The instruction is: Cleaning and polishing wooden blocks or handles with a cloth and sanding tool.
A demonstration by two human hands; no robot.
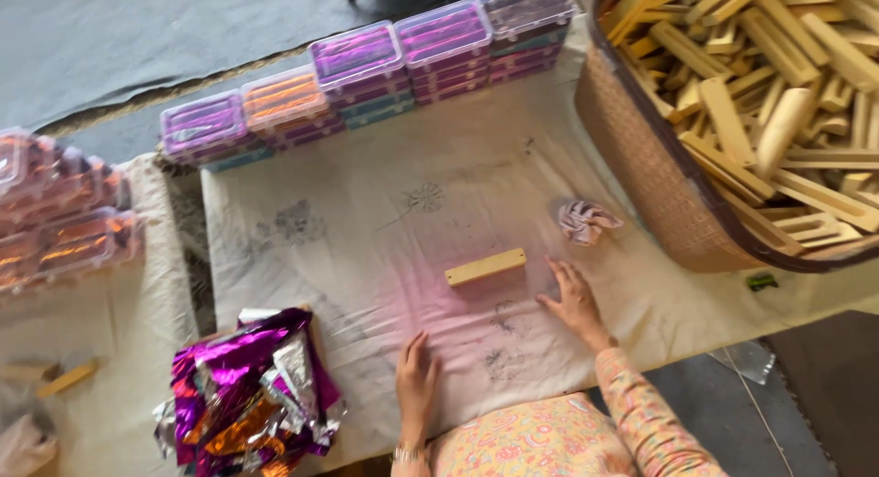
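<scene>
Two hands lie flat on the cloth-covered table [302, 257] near its front edge — left hand [417, 378] and right hand [574, 296], fingers spread, holding nothing; the wooden block [485, 267] sits just beyond the right hand — mid-table.

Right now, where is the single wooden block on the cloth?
In the head view, the wooden block lies mid-cloth, just left of the right hand, with the crumpled rag beyond and right of it.

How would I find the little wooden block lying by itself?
Start at the big woven basket full of pale wooden pieces, then look left onto the white cloth. The small rectangular wooden block lies alone mid-cloth, just beyond the right hand.
</scene>
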